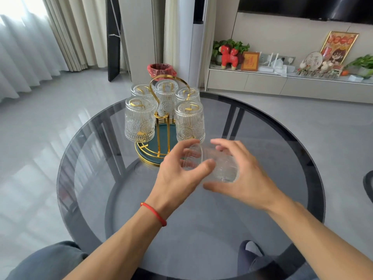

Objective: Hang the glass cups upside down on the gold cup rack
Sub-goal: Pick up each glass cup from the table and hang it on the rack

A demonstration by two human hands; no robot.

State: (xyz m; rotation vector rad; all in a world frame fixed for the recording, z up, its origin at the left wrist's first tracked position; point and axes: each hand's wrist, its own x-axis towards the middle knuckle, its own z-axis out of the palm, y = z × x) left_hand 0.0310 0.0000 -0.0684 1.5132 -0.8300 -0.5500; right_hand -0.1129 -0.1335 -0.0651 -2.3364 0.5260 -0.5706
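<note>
Five glass cups (139, 120) already hang just beyond the hands. One loose cup (212, 163) lies sideways between the left hand (179, 174) and right hand (244, 178), both gripping it. Turn its mouth down, then seat it on the gold cup rack (161, 138).

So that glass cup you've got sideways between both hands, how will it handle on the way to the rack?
The glass cup is probably rigid and breakable, so avoid knocking the hung cups. Its ribbed wall likely helps grip. Set down sideways on the smooth glass table, it could roll.
</note>
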